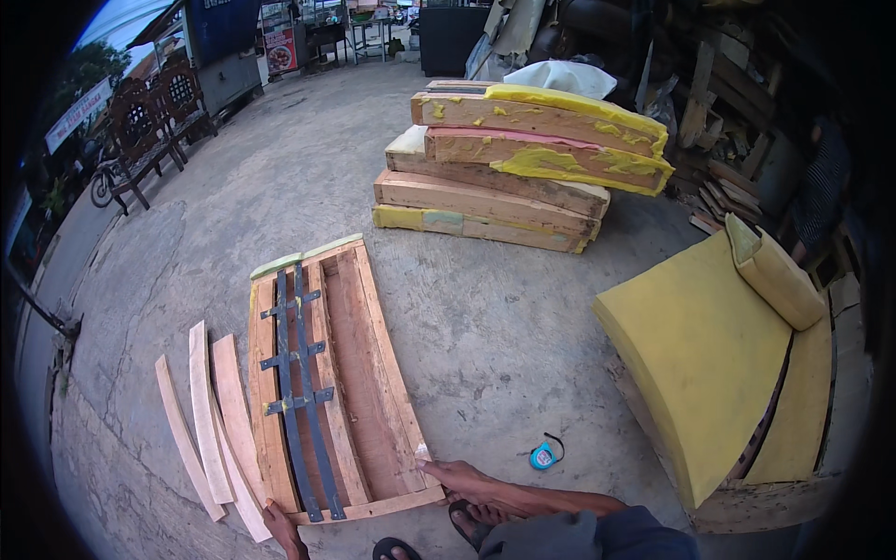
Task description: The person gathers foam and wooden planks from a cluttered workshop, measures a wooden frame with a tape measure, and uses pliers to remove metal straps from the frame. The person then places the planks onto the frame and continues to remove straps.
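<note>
A rectangular wooden furniture frame (390, 355) lies on the concrete in front of me, with a thin wood panel inside it. Two dark straps (295, 357) run along its left part, crossed by several short strap pieces, and pale foam (306, 257) edges its far end. At its near left corner my left hand (283, 530) is closed on the rail, only partly in view. My right hand (459, 481) grips the near right corner. Thin pale wood strips (207, 411) lie left of the frame, close to my left hand.
A blue tape measure (542, 455) lies to the right. Farther off stand stacked wooden frames (495, 196) with yellow foam remnants. Yellow foam (695, 345) covers a wooden piece at right. Carved chairs (154, 126) stand far left; scrap wood (733, 84) is piled back right. My sandalled feet are below.
</note>
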A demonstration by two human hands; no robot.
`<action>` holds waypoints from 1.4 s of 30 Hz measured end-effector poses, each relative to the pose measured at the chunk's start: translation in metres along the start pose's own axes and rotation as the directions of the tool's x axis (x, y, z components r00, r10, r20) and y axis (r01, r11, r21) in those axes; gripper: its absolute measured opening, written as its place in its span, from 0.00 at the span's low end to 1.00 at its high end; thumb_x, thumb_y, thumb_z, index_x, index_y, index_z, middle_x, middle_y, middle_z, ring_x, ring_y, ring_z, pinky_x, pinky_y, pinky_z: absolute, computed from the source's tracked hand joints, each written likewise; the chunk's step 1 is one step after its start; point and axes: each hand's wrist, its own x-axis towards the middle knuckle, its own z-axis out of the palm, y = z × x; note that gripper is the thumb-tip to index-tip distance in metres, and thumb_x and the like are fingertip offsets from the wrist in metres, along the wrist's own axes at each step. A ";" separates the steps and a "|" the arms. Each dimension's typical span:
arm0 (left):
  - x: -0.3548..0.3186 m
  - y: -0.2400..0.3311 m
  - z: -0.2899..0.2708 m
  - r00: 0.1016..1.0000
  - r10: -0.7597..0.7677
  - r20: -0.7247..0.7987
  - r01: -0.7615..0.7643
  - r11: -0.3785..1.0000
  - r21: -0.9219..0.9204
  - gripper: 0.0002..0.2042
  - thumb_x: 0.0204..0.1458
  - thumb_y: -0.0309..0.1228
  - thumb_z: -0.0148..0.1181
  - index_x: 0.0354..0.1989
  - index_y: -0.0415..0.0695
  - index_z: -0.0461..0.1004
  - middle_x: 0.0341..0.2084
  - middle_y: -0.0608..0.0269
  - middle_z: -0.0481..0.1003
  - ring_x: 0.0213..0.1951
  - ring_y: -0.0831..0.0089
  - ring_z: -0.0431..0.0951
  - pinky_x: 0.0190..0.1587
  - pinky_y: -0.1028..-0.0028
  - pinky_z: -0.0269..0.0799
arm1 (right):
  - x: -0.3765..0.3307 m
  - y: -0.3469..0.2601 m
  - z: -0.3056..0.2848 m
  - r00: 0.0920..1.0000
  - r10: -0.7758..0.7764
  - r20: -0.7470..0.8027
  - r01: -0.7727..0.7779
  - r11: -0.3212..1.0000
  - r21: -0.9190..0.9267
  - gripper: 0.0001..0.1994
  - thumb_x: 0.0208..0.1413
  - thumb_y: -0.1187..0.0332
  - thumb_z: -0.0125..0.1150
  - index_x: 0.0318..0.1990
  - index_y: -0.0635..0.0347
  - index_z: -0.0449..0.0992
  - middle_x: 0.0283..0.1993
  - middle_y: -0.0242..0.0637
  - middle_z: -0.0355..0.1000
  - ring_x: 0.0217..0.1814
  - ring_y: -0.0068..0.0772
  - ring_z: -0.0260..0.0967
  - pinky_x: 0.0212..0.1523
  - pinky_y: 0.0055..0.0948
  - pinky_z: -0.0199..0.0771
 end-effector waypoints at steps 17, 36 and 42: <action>-0.154 0.089 -0.047 0.753 -0.118 0.647 -0.089 0.956 0.278 0.29 0.64 0.53 0.59 0.62 0.40 0.74 0.53 0.46 0.79 0.54 0.60 0.81 0.54 0.63 0.77 | 0.008 -0.069 -0.120 0.449 -0.786 -0.424 0.470 0.612 -0.636 0.28 0.60 0.63 0.65 0.67 0.63 0.69 0.60 0.54 0.68 0.65 0.54 0.68 0.66 0.45 0.68; -0.220 0.186 -0.066 0.818 -0.245 0.520 0.350 0.930 -0.113 0.36 0.67 0.57 0.44 0.70 0.38 0.58 0.66 0.46 0.65 0.65 0.56 0.67 0.66 0.61 0.63 | -0.012 -0.028 -0.209 0.269 -0.849 -0.454 0.136 0.501 -0.855 0.29 0.54 0.73 0.69 0.64 0.64 0.70 0.68 0.59 0.59 0.70 0.63 0.58 0.68 0.51 0.64; -0.252 0.204 -0.100 0.777 -0.271 0.568 0.473 0.847 -0.244 0.38 0.68 0.59 0.40 0.73 0.37 0.53 0.70 0.45 0.60 0.69 0.55 0.63 0.70 0.60 0.59 | -0.010 -0.009 -0.138 0.528 -0.807 -0.262 0.386 0.504 -0.773 0.23 0.58 0.71 0.65 0.61 0.67 0.73 0.63 0.57 0.65 0.64 0.58 0.68 0.63 0.45 0.71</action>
